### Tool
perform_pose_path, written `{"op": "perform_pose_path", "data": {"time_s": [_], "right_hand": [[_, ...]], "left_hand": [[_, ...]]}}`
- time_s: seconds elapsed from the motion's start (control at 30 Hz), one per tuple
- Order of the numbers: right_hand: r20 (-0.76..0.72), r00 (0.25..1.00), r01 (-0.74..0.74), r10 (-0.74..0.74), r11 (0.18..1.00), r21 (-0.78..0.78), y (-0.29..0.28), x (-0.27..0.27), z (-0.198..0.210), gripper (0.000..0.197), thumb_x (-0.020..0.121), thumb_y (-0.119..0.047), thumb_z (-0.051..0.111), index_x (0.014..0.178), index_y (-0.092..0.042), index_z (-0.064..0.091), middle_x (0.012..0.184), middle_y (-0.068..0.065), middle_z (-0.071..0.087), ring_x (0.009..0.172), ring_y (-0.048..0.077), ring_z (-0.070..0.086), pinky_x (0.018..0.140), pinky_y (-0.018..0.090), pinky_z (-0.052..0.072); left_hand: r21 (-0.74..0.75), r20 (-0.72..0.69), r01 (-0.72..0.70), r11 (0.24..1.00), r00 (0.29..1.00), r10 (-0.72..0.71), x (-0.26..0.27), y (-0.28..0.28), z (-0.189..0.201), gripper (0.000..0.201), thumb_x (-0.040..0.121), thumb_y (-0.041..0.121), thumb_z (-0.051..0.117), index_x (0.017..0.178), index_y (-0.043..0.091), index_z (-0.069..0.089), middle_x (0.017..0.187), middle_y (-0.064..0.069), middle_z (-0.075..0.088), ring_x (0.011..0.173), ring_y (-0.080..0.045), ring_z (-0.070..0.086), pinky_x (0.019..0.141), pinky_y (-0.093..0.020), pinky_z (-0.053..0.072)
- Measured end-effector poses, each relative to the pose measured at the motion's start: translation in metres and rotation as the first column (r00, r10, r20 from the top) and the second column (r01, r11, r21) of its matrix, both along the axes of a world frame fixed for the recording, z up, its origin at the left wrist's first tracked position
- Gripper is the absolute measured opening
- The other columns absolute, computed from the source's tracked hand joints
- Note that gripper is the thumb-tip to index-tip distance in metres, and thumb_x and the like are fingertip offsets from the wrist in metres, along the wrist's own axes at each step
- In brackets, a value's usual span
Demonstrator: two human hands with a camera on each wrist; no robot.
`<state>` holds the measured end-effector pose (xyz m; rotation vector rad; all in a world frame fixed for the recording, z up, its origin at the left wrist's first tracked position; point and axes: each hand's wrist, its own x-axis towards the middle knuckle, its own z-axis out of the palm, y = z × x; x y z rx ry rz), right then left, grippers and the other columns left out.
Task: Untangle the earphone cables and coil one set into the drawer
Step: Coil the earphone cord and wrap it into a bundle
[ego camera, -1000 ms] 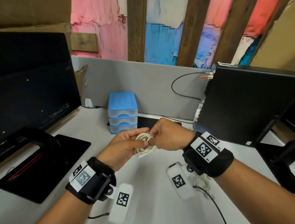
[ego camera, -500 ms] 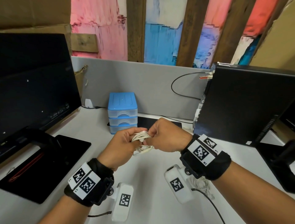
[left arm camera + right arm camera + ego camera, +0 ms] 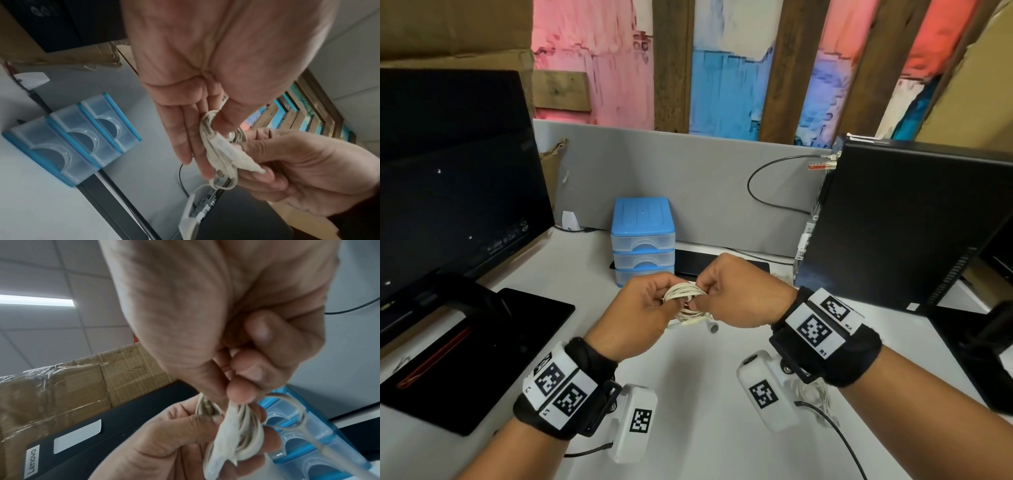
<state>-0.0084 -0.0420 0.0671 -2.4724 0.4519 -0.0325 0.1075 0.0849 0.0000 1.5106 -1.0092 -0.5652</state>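
A coil of white earphone cable (image 3: pixel 686 301) hangs in the air between both hands, in front of the blue three-drawer unit (image 3: pixel 642 240), whose drawers are all closed. My left hand (image 3: pixel 667 298) pinches the coil between thumb and fingers; in the left wrist view the thumb lies on the loops (image 3: pixel 218 146). My right hand (image 3: pixel 702 295) has its curled fingers pinching the cable (image 3: pixel 232 443) from the other side. A loose end (image 3: pixel 711 326) dangles below. A second white earphone set (image 3: pixel 815 394) lies on the desk under my right wrist.
A dark monitor (image 3: pixel 455 192) on a black stand base (image 3: pixel 482 356) fills the left. A black computer case (image 3: pixel 907 226) stands at the right, with a flat black device (image 3: pixel 698 263) beside the drawer unit. A grey partition (image 3: pixel 688 178) closes the back.
Both hands have risen slightly toward the drawer unit with the coil between them. The loops look tighter, and a loose end now hangs below the hands.
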Motion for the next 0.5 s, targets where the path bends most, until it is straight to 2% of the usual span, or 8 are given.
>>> {"op": "perform_pose_path", "data": {"time_s": [0.07,0.13,0.2,0.3,0.37,0.43,0.5], "right_hand": [[0.015,1.000,0.000,0.000,1.000,-0.009,0.0010,0.0005,0.0006,0.023,0.089,-0.019,0.066,0.067,-0.015,0.068,0.048,-0.007,0.055,0.034,0.002,0.044,0.039,0.015,0.035],[0.045,0.999,0.015,-0.013,0.999,-0.052,0.0016,0.0014,-0.0003,0.023,0.088,-0.019,0.066,0.067,-0.011,0.068,0.046,-0.006,0.049,0.035,0.006,0.040,0.041,0.018,0.034],[0.065,0.998,0.026,-0.020,0.995,-0.095,0.0024,0.0020,-0.0016,0.023,0.086,-0.018,0.065,0.066,-0.006,0.067,0.045,-0.004,0.043,0.038,0.008,0.037,0.042,0.018,0.032],[0.069,0.997,0.037,-0.028,0.991,-0.132,0.0038,0.0013,-0.0033,0.025,0.086,-0.019,0.065,0.067,-0.003,0.065,0.047,-0.003,0.041,0.039,0.010,0.035,0.042,0.019,0.031],[0.083,0.996,0.052,-0.039,0.986,-0.158,0.0050,0.0006,-0.0033,0.024,0.086,-0.019,0.064,0.066,-0.005,0.065,0.046,-0.004,0.041,0.040,0.011,0.036,0.042,0.020,0.033],[0.115,0.992,0.062,-0.042,0.982,-0.181,0.0067,0.0007,-0.0019,0.022,0.086,-0.019,0.062,0.068,-0.008,0.068,0.047,-0.004,0.045,0.043,0.011,0.039,0.044,0.022,0.036],[0.155,0.987,0.071,-0.042,0.980,-0.188,0.0081,0.0010,0.0001,0.021,0.087,-0.020,0.062,0.070,-0.012,0.070,0.049,-0.005,0.047,0.045,0.011,0.042,0.046,0.022,0.038]], "left_hand": [[-0.024,-0.049,-0.027,0.999,0.998,0.025,-0.0003,-0.0012,0.0002,0.024,0.090,-0.012,0.056,0.094,0.006,0.070,0.086,-0.007,0.075,0.080,-0.019,0.070,0.075,-0.030,0.056],[-0.039,-0.105,-0.046,0.998,0.994,0.042,-0.0021,-0.0023,0.0009,0.022,0.089,-0.013,0.056,0.088,0.005,0.069,0.078,-0.001,0.073,0.069,-0.010,0.067,0.063,-0.018,0.051],[-0.031,-0.151,-0.028,0.999,0.988,0.023,-0.0013,-0.0029,0.0007,0.019,0.089,-0.012,0.057,0.087,0.003,0.068,0.072,0.003,0.070,0.061,-0.005,0.061,0.057,-0.015,0.047],[-0.009,-0.199,0.071,0.997,0.977,-0.072,0.0022,-0.0011,0.0008,0.015,0.088,-0.008,0.061,0.087,0.006,0.067,0.073,0.002,0.067,0.062,-0.006,0.055,0.059,-0.017,0.043],[-0.029,-0.219,0.113,0.993,0.969,-0.117,0.0031,-0.0012,0.0005,0.009,0.086,-0.004,0.063,0.091,0.004,0.065,0.075,0.000,0.067,0.065,-0.008,0.056,0.062,-0.019,0.043],[-0.095,-0.248,0.098,0.991,0.961,-0.119,0.0014,-0.0025,0.0007,0.010,0.086,-0.005,0.062,0.096,-0.001,0.060,0.076,-0.003,0.067,0.067,-0.011,0.060,0.065,-0.020,0.047],[-0.166,-0.292,0.050,0.985,0.951,-0.097,0.0016,-0.0032,0.0011,0.021,0.079,0.000,0.068,0.098,-0.001,0.058,0.078,-0.006,0.069,0.069,-0.014,0.064,0.067,-0.021,0.051]]}}
